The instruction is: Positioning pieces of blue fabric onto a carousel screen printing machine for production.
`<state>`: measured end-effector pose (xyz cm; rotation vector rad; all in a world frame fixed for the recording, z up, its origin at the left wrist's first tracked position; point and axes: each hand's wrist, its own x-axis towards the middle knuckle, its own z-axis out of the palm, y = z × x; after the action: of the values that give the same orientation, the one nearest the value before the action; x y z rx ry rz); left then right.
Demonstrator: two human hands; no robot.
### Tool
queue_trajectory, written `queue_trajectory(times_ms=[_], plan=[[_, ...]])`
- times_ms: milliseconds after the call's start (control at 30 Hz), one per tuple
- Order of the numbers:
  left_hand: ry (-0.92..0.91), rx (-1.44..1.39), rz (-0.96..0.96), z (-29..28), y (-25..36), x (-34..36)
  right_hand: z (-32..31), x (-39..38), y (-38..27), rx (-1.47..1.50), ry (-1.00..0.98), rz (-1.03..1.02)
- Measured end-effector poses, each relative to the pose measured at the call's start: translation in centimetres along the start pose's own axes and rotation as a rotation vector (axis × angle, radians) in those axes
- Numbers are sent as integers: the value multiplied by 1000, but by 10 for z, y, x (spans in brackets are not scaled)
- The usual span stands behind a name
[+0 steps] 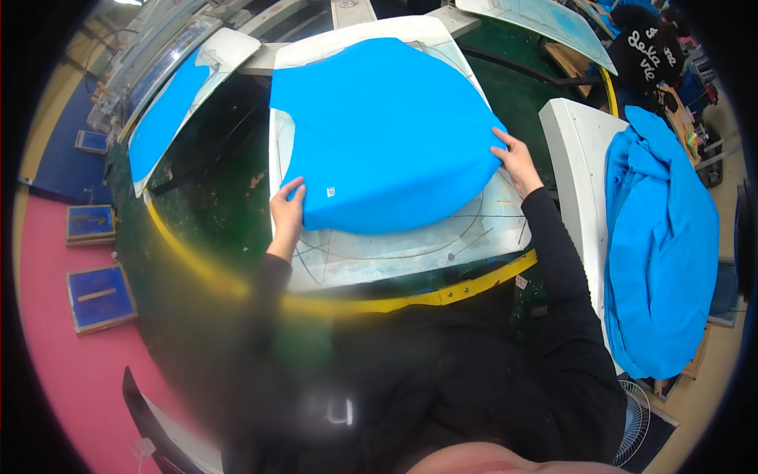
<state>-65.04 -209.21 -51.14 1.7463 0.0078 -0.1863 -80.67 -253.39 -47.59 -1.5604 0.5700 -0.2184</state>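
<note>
A cut piece of bright blue fabric lies spread over a white board marked with dark drawn lines. Its near edge is curved, and a small white tag shows near its lower left corner. My left hand pinches the fabric at that corner, thumb and fingers at the edge. On the opposite side, my right hand holds the right edge between thumb and fingers. The fabric's underside is hidden, so I cannot tell how much of it touches the board.
A heap of folded blue fabric rests on a white stand at my right. Other boards flank mine: one with blue fabric at left, a bare one at far right. A yellow rail curves in front of me. A person stands far right.
</note>
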Motion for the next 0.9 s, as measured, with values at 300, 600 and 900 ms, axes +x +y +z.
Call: queue_trajectory(times_ms=[300,600,900], plan=[[-266,100,-71,13,3,-56,0,-9,60,-156,230,-194],[-338,144,-142,-9,19,-70,-3,-36,56,-175,279,-201],[-526,286,-115,-28,25,-85,-10,-88,76,-192,222,-249]])
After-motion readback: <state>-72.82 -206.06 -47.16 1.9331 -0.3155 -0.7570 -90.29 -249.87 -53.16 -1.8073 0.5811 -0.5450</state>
